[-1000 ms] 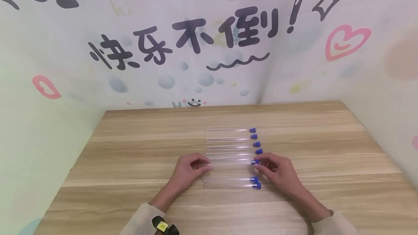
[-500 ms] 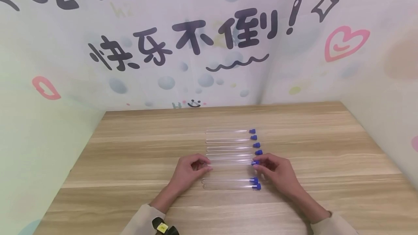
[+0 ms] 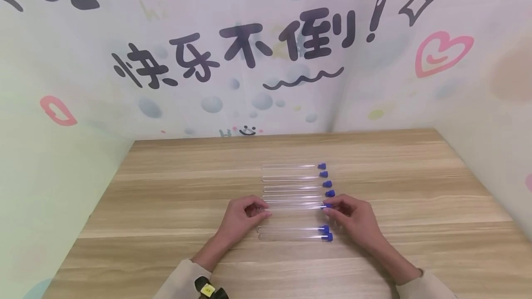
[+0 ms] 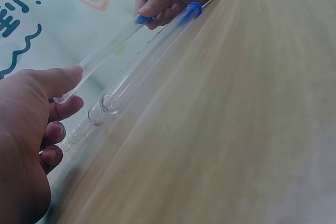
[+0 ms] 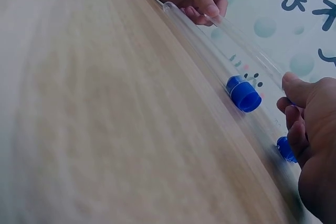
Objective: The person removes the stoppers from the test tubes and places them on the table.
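Observation:
My left hand [image 3: 242, 218] pinches the rounded end of a clear test tube [image 4: 107, 53] between thumb and index finger. At the other end, my right hand [image 3: 353, 218] pinches its blue cap [image 4: 143, 19] with thumb and fingertips. The tube is held level, raised a little off the wooden table. Two capped test tubes [image 3: 291, 236] lie side by side nearer to me, their blue caps [image 5: 244, 94] pointing right. Beyond the hands lie several more clear tubes [image 3: 288, 179] in parallel, each with a separate blue cap [image 3: 327, 183] by its right end.
The wooden table [image 3: 174, 170] meets a white printed wall covering [image 3: 249, 96] at the back, with similar coverings at both sides. A black strap with a yellow tag [image 3: 208, 289] is around the left sleeve.

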Demonstrator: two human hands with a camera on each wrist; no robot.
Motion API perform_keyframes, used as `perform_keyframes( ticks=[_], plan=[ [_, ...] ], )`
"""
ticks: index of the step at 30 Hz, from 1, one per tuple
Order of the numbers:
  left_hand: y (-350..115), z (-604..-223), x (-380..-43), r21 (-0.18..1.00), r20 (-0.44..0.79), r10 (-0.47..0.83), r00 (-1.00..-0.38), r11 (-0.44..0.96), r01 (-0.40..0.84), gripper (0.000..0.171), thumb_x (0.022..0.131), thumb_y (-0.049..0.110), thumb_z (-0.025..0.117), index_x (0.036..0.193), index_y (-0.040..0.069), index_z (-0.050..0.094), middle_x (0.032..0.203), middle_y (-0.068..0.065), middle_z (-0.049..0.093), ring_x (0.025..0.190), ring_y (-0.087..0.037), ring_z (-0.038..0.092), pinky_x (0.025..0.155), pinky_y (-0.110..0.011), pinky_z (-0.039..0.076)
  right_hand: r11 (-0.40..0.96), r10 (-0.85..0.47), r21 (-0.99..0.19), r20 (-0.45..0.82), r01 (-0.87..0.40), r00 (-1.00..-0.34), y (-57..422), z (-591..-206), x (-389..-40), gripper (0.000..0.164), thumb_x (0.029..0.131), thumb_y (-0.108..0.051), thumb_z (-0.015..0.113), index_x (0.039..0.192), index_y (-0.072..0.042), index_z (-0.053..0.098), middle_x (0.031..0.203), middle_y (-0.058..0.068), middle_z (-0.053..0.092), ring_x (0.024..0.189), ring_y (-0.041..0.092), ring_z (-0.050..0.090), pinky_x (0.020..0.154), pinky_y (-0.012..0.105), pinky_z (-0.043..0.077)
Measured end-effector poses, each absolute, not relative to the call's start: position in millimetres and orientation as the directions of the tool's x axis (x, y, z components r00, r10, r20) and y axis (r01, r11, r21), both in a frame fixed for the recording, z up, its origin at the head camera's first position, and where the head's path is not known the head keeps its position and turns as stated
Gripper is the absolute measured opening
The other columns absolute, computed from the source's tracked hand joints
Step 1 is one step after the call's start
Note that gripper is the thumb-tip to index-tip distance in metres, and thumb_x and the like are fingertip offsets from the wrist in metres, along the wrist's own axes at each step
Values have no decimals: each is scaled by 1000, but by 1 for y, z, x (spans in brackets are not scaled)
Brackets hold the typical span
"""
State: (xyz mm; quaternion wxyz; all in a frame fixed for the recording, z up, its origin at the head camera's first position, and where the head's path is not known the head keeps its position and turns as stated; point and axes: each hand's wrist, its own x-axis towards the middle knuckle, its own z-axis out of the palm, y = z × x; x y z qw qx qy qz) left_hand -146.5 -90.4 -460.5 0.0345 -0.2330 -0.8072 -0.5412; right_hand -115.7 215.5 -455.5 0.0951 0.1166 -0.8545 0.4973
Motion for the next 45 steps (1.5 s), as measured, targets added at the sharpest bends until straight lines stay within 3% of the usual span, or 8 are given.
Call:
perform_keyframes(
  ticks=[7, 14, 21, 45],
  plan=[
    [-88, -459, -145, 858, 334, 352, -874, 270, 437, 13, 81, 21, 78, 88, 13, 71, 63, 8, 48, 56, -6, 40, 48, -20, 33, 505, -53, -817, 292, -277, -955, 216, -455, -116, 16, 79, -17, 78, 94, -16, 72, 83, -9, 69, 68, 11, 62, 60, 24, 50],
    [-86, -456, -142, 850, 358, 363, -860, 254, 461, 13, 79, 8, 78, 87, 4, 70, 59, 2, 43, 54, -6, 35, 48, -20, 29, 513, -32, -815, 295, -269, -955, 215, -455, -116, 15, 78, -16, 79, 92, -15, 72, 84, -9, 70, 69, 10, 63, 60, 23, 51],
    [-84, -430, -130, 841, 388, 380, -840, 227, 491, 11, 78, -1, 76, 85, -3, 68, 57, -2, 42, 54, -5, 35, 48, -20, 29, 514, -22, -818, 287, -257, -958, 214, -454, -115, 15, 78, -16, 79, 91, -15, 72, 84, -9, 70, 70, 10, 63, 60, 23, 50],
    [-83, -424, -129, 836, 409, 387, -826, 204, 509, 12, 77, -2, 76, 85, -5, 68, 57, -3, 43, 54, -5, 34, 47, -20, 29, 507, 9, -827, 285, -241, -958, 214, -452, -114, 15, 77, -16, 81, 90, -15, 73, 84, -8, 71, 69, 10, 63, 59, 22, 49]
  ],
)
